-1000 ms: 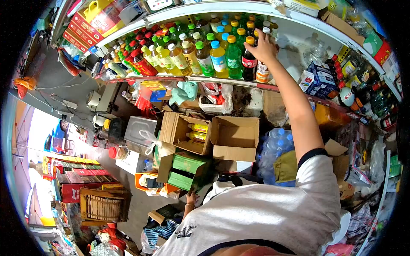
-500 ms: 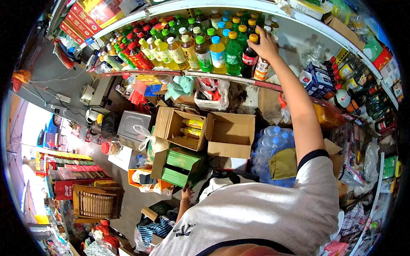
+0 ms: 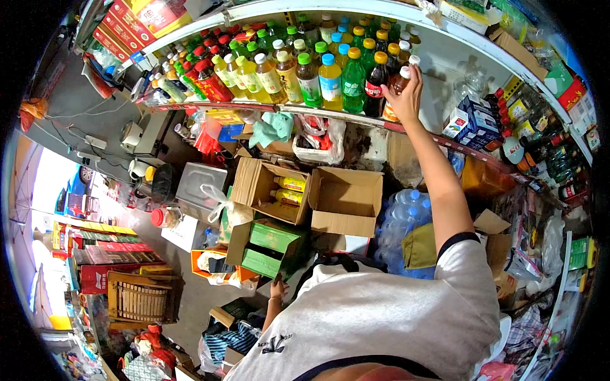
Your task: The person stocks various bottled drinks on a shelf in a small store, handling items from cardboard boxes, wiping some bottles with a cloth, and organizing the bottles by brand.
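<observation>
In the head view, my right hand (image 3: 406, 98) is at the front row of drink bottles on the shelf. Its thumb and fingers close around the upper part of a brown drink bottle (image 3: 389, 113) with a white cap and an orange label. Just left of it stands a cola bottle (image 3: 375, 82) with a yellow cap and red label, then a green soda bottle (image 3: 352, 82). Low down, my left hand (image 3: 277, 289) hangs by the corner of an opened green carton (image 3: 262, 261). Its fingers are too small and shaded to make out.
Several more bottles (image 3: 267, 79) line the shelf (image 3: 254, 106) to the left. Below are an open cardboard box (image 3: 346, 222), another box (image 3: 244, 184) with yellow bottles, and blue-capped water bottles (image 3: 400, 219). A blue carton (image 3: 475, 120) sits to the right.
My right hand has come down from the bottle caps and now closes around the orange-labelled bottle. The view has shifted slightly; my left hand stays by the green carton.
</observation>
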`<state>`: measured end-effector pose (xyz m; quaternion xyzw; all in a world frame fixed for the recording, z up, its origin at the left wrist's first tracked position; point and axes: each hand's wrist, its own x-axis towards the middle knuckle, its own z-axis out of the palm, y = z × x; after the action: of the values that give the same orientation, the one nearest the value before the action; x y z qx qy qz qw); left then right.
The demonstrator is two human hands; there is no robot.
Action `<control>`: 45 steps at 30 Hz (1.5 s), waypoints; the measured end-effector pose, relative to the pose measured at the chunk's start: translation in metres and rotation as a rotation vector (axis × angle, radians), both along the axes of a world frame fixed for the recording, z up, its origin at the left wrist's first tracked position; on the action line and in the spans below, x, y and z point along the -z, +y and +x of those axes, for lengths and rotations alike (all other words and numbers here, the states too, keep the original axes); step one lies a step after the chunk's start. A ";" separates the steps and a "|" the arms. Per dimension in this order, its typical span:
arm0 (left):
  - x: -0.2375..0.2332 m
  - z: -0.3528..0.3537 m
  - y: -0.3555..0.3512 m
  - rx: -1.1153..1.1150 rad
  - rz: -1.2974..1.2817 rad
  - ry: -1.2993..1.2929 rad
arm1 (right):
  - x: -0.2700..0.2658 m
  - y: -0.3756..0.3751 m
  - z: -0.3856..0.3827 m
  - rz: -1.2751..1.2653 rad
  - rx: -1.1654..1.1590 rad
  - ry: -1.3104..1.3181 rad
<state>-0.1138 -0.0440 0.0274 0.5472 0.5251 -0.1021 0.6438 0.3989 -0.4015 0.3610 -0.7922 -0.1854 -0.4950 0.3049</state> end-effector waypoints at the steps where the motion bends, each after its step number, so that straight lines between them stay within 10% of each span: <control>1: -0.003 0.000 0.000 0.001 0.002 0.003 | 0.004 0.000 -0.001 0.042 0.023 0.006; 8: 0.008 -0.007 0.009 0.040 0.001 -0.099 | 0.070 -0.024 0.004 0.270 0.037 0.667; 27: 0.007 0.004 0.004 -0.052 -0.001 0.028 | 0.087 -0.031 0.005 0.236 0.128 0.574; 29: 0.038 -0.007 0.019 0.359 0.133 -0.087 | 0.071 -0.028 -0.006 0.253 0.002 0.678; 31: 0.021 0.003 0.017 -0.006 -0.058 -0.018 | 0.071 -0.029 -0.005 0.224 -0.080 0.735; 45: 0.040 0.002 0.011 -0.090 -0.032 -0.042 | 0.138 -0.041 0.015 0.121 0.011 0.885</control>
<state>-0.1121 -0.0329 -0.0130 0.5148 0.5337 -0.0698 0.6673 0.4136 -0.4430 0.2233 -0.9095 -0.0037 -0.1200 0.3979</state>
